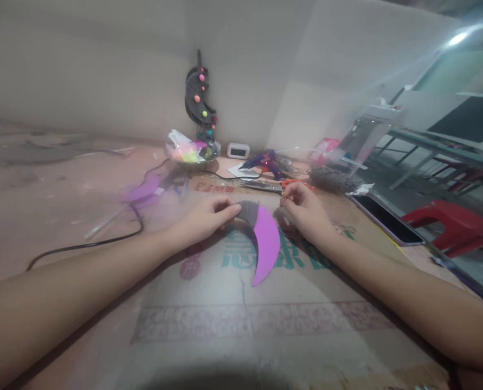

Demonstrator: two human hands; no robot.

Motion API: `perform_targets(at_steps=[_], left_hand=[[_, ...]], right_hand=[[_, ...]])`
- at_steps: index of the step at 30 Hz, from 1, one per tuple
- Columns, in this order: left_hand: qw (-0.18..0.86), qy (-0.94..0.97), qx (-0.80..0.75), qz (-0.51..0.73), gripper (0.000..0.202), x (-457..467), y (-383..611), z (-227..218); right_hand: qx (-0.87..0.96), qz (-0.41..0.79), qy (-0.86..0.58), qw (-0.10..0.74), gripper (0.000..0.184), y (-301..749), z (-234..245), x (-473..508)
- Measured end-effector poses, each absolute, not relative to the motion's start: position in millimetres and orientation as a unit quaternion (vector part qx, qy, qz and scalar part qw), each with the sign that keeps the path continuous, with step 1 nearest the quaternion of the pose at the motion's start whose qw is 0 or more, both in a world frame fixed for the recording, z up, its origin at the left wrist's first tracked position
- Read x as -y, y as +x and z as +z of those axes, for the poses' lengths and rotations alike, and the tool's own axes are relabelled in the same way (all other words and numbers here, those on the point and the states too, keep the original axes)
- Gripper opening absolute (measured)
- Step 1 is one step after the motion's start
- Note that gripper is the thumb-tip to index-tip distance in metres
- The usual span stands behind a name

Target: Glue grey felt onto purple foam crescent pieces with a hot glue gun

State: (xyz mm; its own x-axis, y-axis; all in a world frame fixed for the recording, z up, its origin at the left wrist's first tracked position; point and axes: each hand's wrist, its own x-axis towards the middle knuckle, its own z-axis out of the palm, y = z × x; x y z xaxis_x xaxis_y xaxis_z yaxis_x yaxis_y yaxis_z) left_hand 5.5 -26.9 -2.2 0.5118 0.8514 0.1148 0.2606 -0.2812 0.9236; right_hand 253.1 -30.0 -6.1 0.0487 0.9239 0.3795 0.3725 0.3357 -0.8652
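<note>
My left hand (pixel 212 218) pinches the upper end of a purple crescent-shaped piece (pixel 269 246) between thumb and fingers. Grey yarn (pixel 249 212) is wound round that upper part, while the pointed lower end is bare purple. To the right of the crescent, my right hand (pixel 304 211) is raised with thumb and fingers pressed together. What it pinches, if anything, is too fine to make out. Just behind the right fingers lie scissors (pixel 261 187) with orange handles. A ball of grey yarn (pixel 333 180) sits farther right.
Printed cardboard (pixel 192 319) covers the work surface. Behind stand a glue gun (pixel 263 161), a small digital clock (pixel 238 150), a bowl (pixel 190 162) of coloured bits and a dark crescent ornament (pixel 196 97). A phone (pixel 387 219) lies right; a black cable (pixel 87 246) runs left.
</note>
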Motion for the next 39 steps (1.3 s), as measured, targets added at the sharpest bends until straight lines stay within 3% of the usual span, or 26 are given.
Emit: perform_targets(at_steps=[12, 17, 39], left_hand=[[0.46, 0.739, -0.379, 0.313, 0.034, 26.7, 5.1, -2.8], [0.455, 0.741, -0.38, 0.314, 0.035, 26.3, 5.0, -3.4], [0.462, 0.739, -0.384, 0.305, 0.034, 26.9, 5.1, -2.6]], right_hand=[[0.628, 0.285, -0.511, 0.513, 0.008, 254.9, -6.2, 30.5], [0.61, 0.344, -0.482, 0.526, 0.016, 251.0, -3.8, 29.7], [0.675, 0.24, -0.514, 0.472, 0.01, 251.3, -1.4, 33.6]])
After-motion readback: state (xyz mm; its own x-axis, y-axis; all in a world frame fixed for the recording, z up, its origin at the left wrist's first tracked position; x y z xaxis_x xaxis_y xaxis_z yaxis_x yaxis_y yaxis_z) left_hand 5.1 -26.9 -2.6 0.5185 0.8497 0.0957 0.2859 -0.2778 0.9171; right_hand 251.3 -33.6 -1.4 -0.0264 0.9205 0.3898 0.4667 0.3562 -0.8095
